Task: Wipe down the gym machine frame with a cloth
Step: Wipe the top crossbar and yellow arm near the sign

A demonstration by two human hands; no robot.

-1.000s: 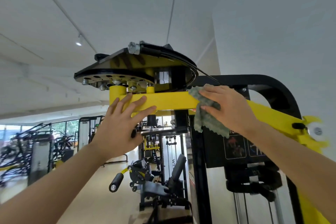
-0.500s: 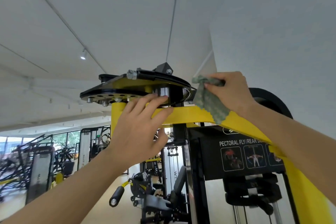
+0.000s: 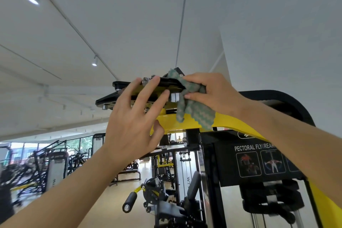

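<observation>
The gym machine has a yellow frame beam [image 3: 229,119] running under a black round cam plate [image 3: 107,99] at its top. My right hand [image 3: 212,92] grips a green patterned cloth [image 3: 192,109] and presses it against the right edge of the cam plate, with the cloth's loose end hanging over the yellow beam. My left hand [image 3: 133,118] is spread with straight fingers, its fingertips touching the front edge of the cam plate. Part of the plate is hidden behind both hands.
A black instruction panel [image 3: 259,161] reading PECTORAL FLY hangs below the beam at the right. A black upright post [image 3: 192,139] stands beneath the beam. Other gym machines [image 3: 157,200] and a window wall [image 3: 37,152] fill the room below and left.
My right hand carried the cloth from the yellow beam up onto the cam plate's edge. My left hand rose from the beam to the plate. The view tilted upward.
</observation>
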